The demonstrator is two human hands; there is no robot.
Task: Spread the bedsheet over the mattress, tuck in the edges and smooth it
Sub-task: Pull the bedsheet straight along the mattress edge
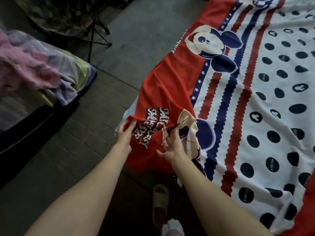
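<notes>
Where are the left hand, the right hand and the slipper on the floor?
left hand (124,136): head view, back of the hand, gripping the bedsheet's red edge.
right hand (172,148): head view, back of the hand.
slipper (159,204): head view, its strap.

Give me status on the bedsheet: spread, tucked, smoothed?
Spread looks mostly done: the bedsheet lies across the mattress. In hand: left hand and right hand grip its red border, lifted and bunched. Left: that edge is untucked, and wrinkles remain in the dotted area.
</notes>
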